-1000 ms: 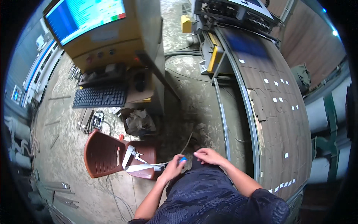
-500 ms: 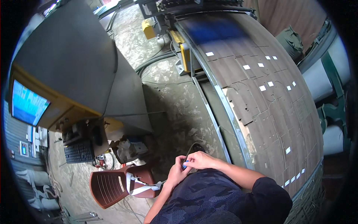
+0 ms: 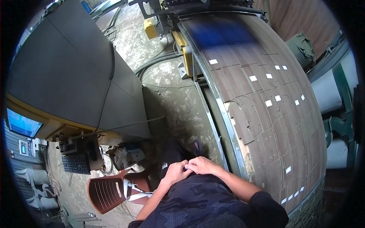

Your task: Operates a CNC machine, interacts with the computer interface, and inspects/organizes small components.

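Observation:
My left hand (image 3: pixel 175 173) and my right hand (image 3: pixel 202 165) meet in front of my waist, fingers curled together around a small blue object (image 3: pixel 185 167) that is almost wholly hidden between them. I cannot tell which hand carries it. Both forearms come up from the lower edge over my dark patterned shirt. Below my hands my dark trouser legs and one shoe (image 3: pixel 196 145) stand on the stained concrete floor.
To my right runs a long brown cutting table (image 3: pixel 266 114) covered with cut outlines and small white tags, edged by a metal rail (image 3: pixel 213 114). To my left stands a large dark cabinet (image 3: pixel 76 76) with a screen (image 3: pixel 23 123), a keyboard (image 3: pixel 76 163) and a red-brown plastic chair (image 3: pixel 108 192).
My head has turned right, so the cabinet and screen slid left and the table fills more of the view. My hands came closer together at my waist and the blue object is now nearly covered.

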A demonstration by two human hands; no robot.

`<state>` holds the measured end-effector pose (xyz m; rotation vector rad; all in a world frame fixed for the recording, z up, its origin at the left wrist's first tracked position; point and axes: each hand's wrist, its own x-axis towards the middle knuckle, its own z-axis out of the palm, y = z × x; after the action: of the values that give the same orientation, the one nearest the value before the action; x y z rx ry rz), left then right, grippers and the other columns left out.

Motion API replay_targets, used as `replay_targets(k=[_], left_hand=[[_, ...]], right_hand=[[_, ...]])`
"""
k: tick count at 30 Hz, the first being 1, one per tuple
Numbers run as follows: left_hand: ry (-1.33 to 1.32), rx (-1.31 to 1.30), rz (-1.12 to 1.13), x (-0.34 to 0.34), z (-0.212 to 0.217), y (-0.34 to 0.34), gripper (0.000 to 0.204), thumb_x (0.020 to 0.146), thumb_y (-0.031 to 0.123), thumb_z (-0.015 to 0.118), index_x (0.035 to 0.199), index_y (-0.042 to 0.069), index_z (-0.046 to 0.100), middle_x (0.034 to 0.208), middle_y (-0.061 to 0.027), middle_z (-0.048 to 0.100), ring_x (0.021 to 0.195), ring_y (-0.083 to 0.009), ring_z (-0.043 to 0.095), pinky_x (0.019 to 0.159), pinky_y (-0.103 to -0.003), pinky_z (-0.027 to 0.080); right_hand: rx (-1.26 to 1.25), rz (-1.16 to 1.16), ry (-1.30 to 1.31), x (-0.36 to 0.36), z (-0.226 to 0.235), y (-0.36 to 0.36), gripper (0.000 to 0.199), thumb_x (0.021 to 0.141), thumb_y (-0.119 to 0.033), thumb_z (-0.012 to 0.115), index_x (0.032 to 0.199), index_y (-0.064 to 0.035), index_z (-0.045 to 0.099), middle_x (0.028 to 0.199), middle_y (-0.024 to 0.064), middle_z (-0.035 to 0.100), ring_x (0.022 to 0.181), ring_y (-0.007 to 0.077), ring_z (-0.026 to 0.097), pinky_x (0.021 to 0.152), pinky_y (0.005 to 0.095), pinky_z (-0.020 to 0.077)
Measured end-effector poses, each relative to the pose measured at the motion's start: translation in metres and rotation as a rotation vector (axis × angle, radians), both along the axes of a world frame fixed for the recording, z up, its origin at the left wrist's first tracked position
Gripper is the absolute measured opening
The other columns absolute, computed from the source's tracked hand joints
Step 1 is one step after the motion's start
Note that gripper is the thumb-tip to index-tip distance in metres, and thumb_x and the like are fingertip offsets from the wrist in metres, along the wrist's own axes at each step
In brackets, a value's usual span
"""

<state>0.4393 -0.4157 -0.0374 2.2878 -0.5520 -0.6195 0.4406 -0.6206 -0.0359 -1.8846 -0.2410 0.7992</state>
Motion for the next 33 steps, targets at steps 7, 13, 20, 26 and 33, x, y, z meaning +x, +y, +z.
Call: replay_targets(k=[7,13,20,26,33], left_hand=[[-0.011,-0.021,-0.127,0.122,-0.018,-0.001,0.034,0.095,0.037,0.063,0.096,0.003,0.062,0.085,-0.0213,0.071,0.083,-0.0412,0.071,0.075,-0.051,0.056],[-0.027,-0.046,-0.070,0.270,-0.073,0.039,0.036,0.089,0.040,0.068,0.095,0.005,0.063,0.085,-0.0223,0.071,0.083,-0.0426,0.070,0.074,-0.053,0.055],[0.058,0.074,0.110,0.447,-0.053,0.098,0.061,0.092,0.063,0.067,0.089,0.002,0.069,0.079,-0.0262,0.068,0.080,-0.0463,0.068,0.071,-0.051,0.053],[0.096,0.143,0.100,0.537,-0.046,0.099,0.049,0.101,0.049,0.059,0.095,0.000,0.066,0.079,-0.0265,0.065,0.076,-0.0442,0.065,0.070,-0.049,0.050],[0.244,0.228,-0.028,0.593,-0.065,0.038,0.035,0.101,0.035,0.055,0.109,0.002,0.065,0.083,-0.0259,0.066,0.077,-0.0366,0.067,0.074,-0.045,0.052]], right_hand=[[-0.109,-0.082,0.151,0.101,-0.013,0.005,0.046,0.100,-0.043,0.056,0.087,-0.0018,0.072,0.068,0.0100,0.071,0.066,0.0239,0.071,0.068,0.0389,0.0550],[-0.174,-0.172,0.196,0.242,-0.047,0.051,0.047,0.104,-0.048,0.054,0.099,-0.0051,0.071,0.075,0.0068,0.072,0.066,0.0166,0.068,0.065,0.0347,0.0538],[-0.177,-0.394,0.011,0.393,-0.014,0.062,0.043,0.105,-0.044,0.055,0.112,-0.0046,0.072,0.085,0.0122,0.075,0.083,0.0252,0.074,0.077,0.0384,0.0564],[-0.289,-0.496,0.061,0.434,-0.051,0.039,0.043,0.101,-0.045,0.059,0.109,-0.0056,0.075,0.095,0.0201,0.076,0.095,0.0365,0.074,0.086,0.0452,0.0572],[-0.198,-0.470,0.098,0.487,-0.115,0.032,0.041,0.097,-0.042,0.063,0.111,-0.0052,0.073,0.105,0.0220,0.074,0.105,0.0421,0.069,0.092,0.0505,0.0546]])
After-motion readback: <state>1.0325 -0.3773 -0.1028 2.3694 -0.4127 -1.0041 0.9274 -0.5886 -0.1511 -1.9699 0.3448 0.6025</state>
